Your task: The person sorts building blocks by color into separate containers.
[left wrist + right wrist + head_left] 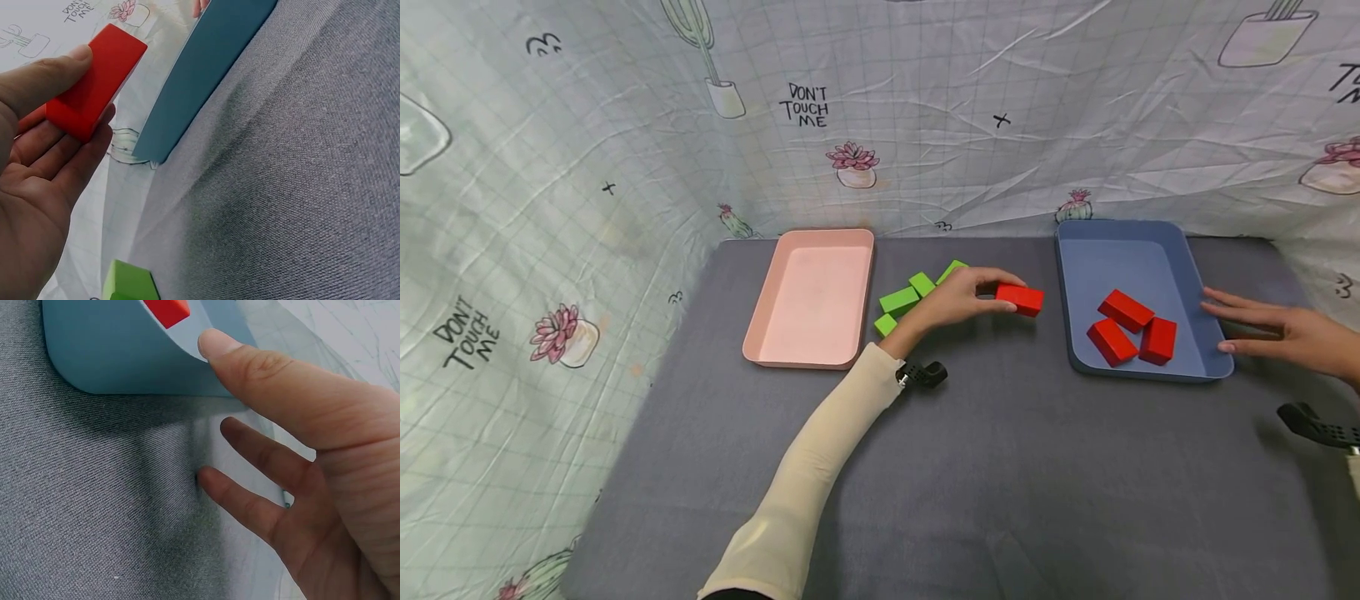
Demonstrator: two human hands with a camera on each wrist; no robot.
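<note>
My left hand (958,297) pinches a red block (1020,299) between thumb and fingers, above the grey table, left of the blue tray (1206,337). In the left wrist view the same red block (100,78) is clear of the cloth, held near one end. Inside the blue tray lie several red blocks (1126,310), close together toward its front. At the tray's right wall is my right hand (1277,329), its fingers extended and the thumb at the rim. The right wrist view shows the thumb (269,378) by the rim and nothing gripped.
Several green blocks (899,301) lie on the grey cloth (1000,467) behind and below my left wrist, partly hidden by it. A pink tray (808,300) with nothing in it stands to their left. Behind the table hangs a printed curtain (925,125).
</note>
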